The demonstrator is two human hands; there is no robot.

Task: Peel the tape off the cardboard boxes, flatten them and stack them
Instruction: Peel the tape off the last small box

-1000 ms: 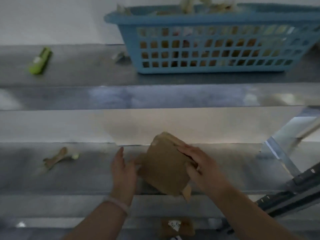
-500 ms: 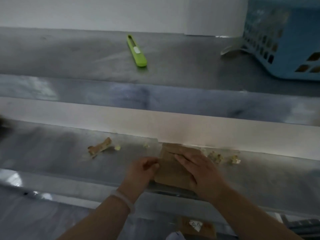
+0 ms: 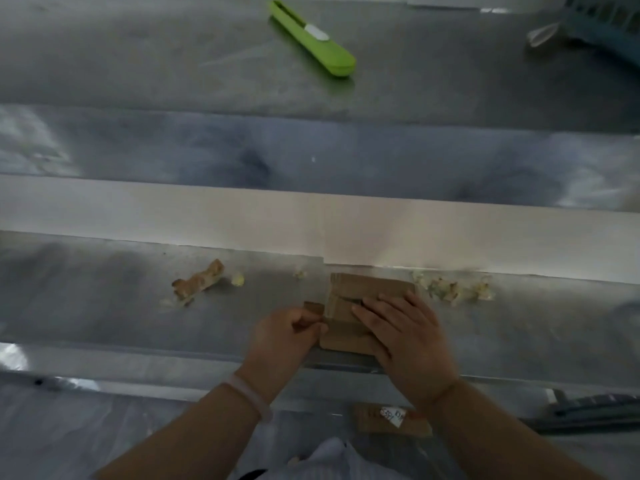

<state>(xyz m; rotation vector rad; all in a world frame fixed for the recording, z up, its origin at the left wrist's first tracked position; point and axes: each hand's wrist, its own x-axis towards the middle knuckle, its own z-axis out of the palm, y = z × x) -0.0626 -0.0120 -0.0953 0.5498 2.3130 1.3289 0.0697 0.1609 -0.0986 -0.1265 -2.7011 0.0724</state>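
A small flattened brown cardboard box (image 3: 360, 289) lies on the lower metal shelf (image 3: 104, 306) near its front edge. My right hand (image 3: 405, 334) presses flat on the box's right half with straight fingers. My left hand (image 3: 284, 337) pinches a small side flap (image 3: 313, 308) at the box's left edge. Part of the box is hidden under my right hand. Another flat cardboard piece with a white label (image 3: 391, 419) lies on the floor below.
A green box cutter (image 3: 313, 39) lies on the upper metal shelf. A blue plastic basket (image 3: 602, 19) shows at the top right corner. Peeled tape scraps (image 3: 199, 284) lie left of the box, more crumpled tape scraps (image 3: 453, 289) right of it.
The box has gone from held tilted above the shelf to lying flat on it. My right hand now presses it down and my left hand has taken hold of its left flap. The view swung left.
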